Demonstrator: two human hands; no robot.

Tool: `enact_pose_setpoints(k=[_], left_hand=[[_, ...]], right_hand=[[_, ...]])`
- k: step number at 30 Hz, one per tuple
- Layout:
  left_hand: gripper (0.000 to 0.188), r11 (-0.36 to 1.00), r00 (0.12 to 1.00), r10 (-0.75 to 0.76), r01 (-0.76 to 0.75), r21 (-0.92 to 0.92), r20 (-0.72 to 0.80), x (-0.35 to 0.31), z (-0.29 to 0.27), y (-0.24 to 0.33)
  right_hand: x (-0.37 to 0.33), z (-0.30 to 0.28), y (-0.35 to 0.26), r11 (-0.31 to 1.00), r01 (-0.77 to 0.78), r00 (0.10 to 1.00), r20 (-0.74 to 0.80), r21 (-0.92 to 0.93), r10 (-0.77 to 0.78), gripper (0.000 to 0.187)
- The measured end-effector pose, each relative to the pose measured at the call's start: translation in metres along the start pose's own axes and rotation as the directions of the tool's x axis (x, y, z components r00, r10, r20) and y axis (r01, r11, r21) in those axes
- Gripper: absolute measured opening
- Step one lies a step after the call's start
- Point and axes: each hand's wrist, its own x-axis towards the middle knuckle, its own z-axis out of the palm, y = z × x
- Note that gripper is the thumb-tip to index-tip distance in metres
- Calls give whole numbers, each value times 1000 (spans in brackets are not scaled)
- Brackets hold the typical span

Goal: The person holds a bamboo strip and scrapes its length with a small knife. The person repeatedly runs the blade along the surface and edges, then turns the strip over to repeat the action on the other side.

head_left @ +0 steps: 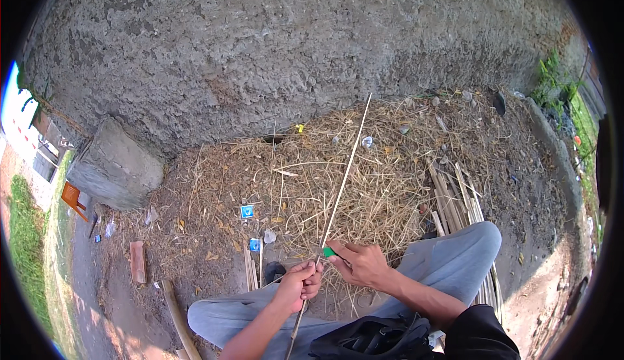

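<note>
A long, thin bamboo strip (348, 171) runs from beside my lap up toward the wall, tilted a little to the right. My left hand (302, 284) is closed round its lower part. Just above, my right hand (361, 265) grips a small green object (329, 251), pressed close against the strip. The green part looks like a handle; any blade is hidden or too small to make out. Pale shavings (383, 204) litter the ground in front of my crossed legs.
Split bamboo strips (448, 197) lie by my right knee, with a few more (251, 266) left of centre. A rough wall (292, 48) rises ahead. A concrete block (118, 165), a red brick (138, 262) and a wooden pole (179, 318) are at left. Blue packets (247, 212) lie nearby.
</note>
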Motion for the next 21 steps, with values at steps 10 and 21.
enact_pose_setpoints(k=[10,21], left_hand=[[19,996,996,-89,89,6,14,-15,3,-21],[22,999,997,13,-10,35,-78,0,5,-15]], right_hand=[[18,-20,46,973,-226,955,-186,40,229,28],[1,-24,3,928,-276,958,153,251,243,28]])
